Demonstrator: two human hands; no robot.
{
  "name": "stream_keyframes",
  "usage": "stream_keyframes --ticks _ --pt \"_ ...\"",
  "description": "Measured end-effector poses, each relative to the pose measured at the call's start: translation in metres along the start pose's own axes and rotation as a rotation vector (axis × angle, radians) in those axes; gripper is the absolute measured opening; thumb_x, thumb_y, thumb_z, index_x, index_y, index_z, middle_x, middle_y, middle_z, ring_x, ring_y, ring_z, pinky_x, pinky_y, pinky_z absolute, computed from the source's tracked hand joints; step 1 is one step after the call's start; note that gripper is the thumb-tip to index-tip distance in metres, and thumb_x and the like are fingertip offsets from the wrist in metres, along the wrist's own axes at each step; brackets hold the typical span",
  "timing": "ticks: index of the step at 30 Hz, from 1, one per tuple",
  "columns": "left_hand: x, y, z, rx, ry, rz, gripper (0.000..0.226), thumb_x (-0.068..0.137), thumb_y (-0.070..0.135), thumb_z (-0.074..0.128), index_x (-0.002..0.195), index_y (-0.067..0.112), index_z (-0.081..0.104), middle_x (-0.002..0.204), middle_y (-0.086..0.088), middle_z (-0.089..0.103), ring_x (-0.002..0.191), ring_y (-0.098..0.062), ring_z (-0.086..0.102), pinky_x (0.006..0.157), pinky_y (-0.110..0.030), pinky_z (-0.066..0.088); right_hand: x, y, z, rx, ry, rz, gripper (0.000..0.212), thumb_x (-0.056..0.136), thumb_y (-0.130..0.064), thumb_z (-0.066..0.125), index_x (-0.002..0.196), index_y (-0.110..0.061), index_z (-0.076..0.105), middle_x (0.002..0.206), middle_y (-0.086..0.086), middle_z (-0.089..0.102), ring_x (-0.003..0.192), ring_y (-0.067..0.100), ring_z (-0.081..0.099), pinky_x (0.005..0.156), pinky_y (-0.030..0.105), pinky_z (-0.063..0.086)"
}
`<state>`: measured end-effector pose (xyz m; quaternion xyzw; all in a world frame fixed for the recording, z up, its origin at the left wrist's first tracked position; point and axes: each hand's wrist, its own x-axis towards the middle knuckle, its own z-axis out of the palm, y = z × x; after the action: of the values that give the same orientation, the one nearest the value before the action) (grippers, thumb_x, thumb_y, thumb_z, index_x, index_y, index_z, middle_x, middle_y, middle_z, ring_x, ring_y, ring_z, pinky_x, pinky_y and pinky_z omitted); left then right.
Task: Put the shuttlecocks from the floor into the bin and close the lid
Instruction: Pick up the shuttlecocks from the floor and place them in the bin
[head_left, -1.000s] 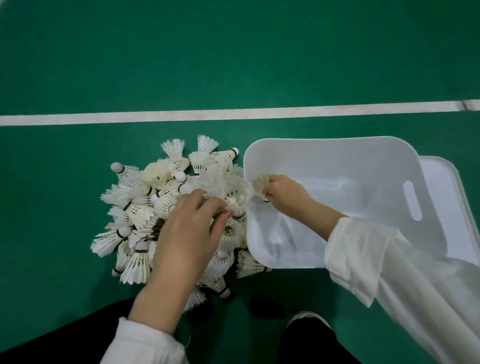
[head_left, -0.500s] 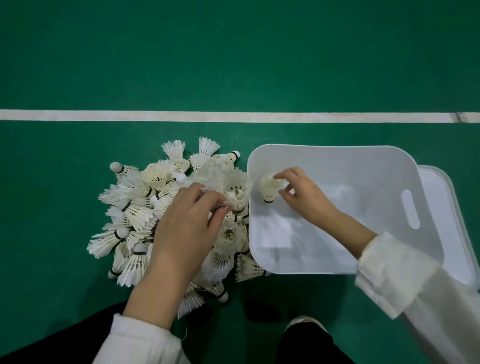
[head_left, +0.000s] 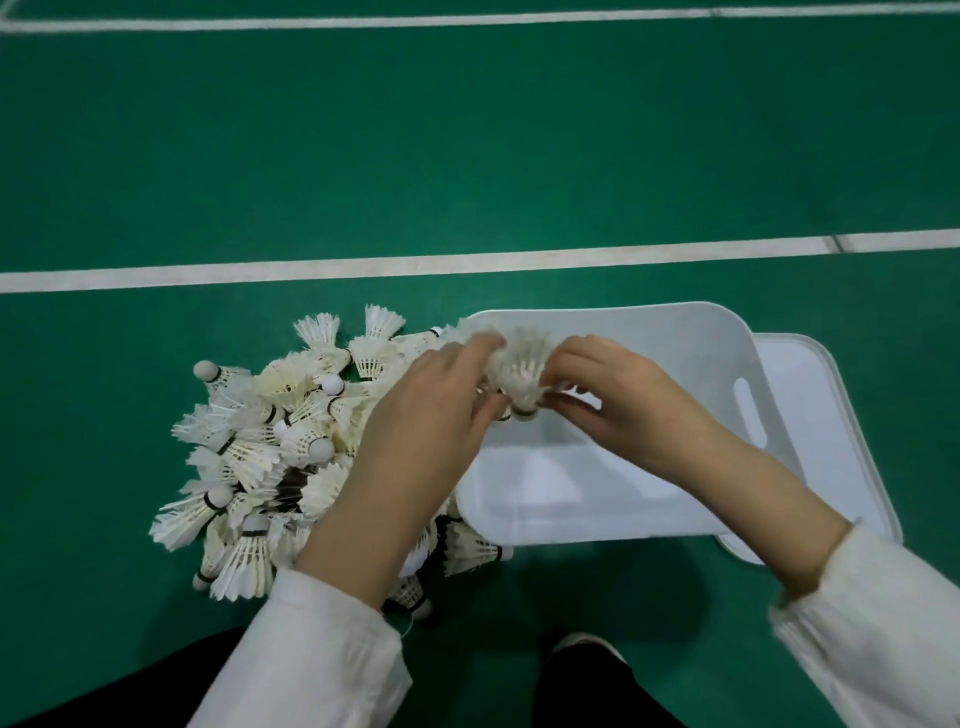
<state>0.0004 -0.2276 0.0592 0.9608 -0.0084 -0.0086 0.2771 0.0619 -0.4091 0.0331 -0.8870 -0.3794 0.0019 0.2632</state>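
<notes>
Head view: a bunch of shuttlecocks (head_left: 522, 364) sits at frame centre, above the upper left corner of the white bin (head_left: 675, 338). The fingers (head_left: 485, 345) of the left hand (head_left: 415, 421) and the right hand (head_left: 623, 400) clamp it from either side. It would be best moved further over the bin before release, so none drop back onto the pile (head_left: 260, 447) at left. The lid (head_left: 831, 415) lies off, at the bin's right.

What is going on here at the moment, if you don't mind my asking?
A person is gathering shuttlecocks off a green floor into a white bin. The left hand and right hand together hold a bunch of shuttlecocks above the bin's left side. A large pile lies on the floor left of the bin, and the lid is off, at the bin's right.
</notes>
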Motion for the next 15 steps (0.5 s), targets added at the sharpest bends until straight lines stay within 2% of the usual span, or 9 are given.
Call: stream_keyframes --ticks 2,3,4,6,7,9,15 --pt "-0.002 -0.001 -0.003 -0.092 -0.004 -0.131 0.06 0.088 0.027 0.057 0.136 0.036 0.023 0.082 0.016 0.051 0.079 -0.007 0.054 0.065 -0.018 0.037 -0.009 0.012 -0.009 0.012 0.02 0.142 0.007 0.086 -0.015 0.062 0.083 -0.008 0.061 0.081 0.003 0.059 0.072 0.012 0.048 0.066 0.019 0.038" --pt "-0.004 -0.005 -0.003 -0.105 0.01 -0.172 0.057 0.089 0.026 0.057 0.136 0.032 0.026 0.076 0.02 0.046 0.074 -0.006 0.053 0.062 -0.018 0.036 -0.015 0.022 -0.013 0.009 0.022 0.249 0.006 0.087 -0.014 0.062 0.084 -0.009 0.061 0.082 0.002 0.058 0.072 0.013 0.049 0.066 0.02 0.038" --pt "-0.005 -0.011 -0.003 -0.08 0.029 -0.169 0.047 0.089 0.025 0.057 0.131 0.027 0.037 0.073 0.021 0.044 0.075 -0.008 0.054 0.063 -0.02 0.037 -0.02 0.034 -0.013 -0.008 0.005 0.353 0.006 0.088 -0.015 0.061 0.085 -0.009 0.062 0.083 0.002 0.058 0.073 0.015 0.052 0.067 0.024 0.04" --pt "-0.008 -0.021 -0.002 -0.004 0.057 -0.11 0.017 0.088 0.024 0.058 0.105 0.02 0.056 0.075 0.015 0.054 0.082 -0.016 0.058 0.066 -0.03 0.043 -0.027 0.058 -0.003 -0.079 -0.108 0.499 0.011 0.09 -0.016 0.057 0.09 -0.008 0.064 0.089 0.006 0.06 0.08 0.023 0.057 0.071 0.032 0.045" --pt "-0.009 -0.023 0.0 0.011 0.062 -0.087 0.008 0.088 0.024 0.059 0.094 0.02 0.058 0.079 0.011 0.059 0.083 -0.017 0.059 0.067 -0.033 0.046 -0.027 0.067 0.007 -0.108 -0.187 0.526 0.013 0.09 -0.016 0.056 0.092 -0.007 0.064 0.093 0.009 0.061 0.085 0.027 0.059 0.074 0.034 0.045" --pt "-0.011 -0.023 0.007 -0.006 0.046 -0.045 0.003 0.086 0.023 0.061 0.086 0.019 0.06 0.083 0.008 0.063 0.081 -0.017 0.059 0.066 -0.038 0.049 -0.019 0.077 0.033 -0.144 -0.318 0.522 0.016 0.09 -0.014 0.053 0.097 -0.005 0.064 0.1 0.013 0.061 0.093 0.031 0.058 0.078 0.035 0.043" --pt "-0.017 -0.021 0.028 -0.03 0.014 0.021 0.005 0.086 0.022 0.06 0.082 0.019 0.058 0.082 0.008 0.061 0.081 -0.017 0.057 0.063 -0.039 0.048 0.028 0.09 0.11 -0.198 -0.474 0.419 0.018 0.091 -0.007 0.044 0.097 -0.001 0.06 0.104 0.018 0.057 0.098 0.034 0.055 0.08 0.038 0.044"
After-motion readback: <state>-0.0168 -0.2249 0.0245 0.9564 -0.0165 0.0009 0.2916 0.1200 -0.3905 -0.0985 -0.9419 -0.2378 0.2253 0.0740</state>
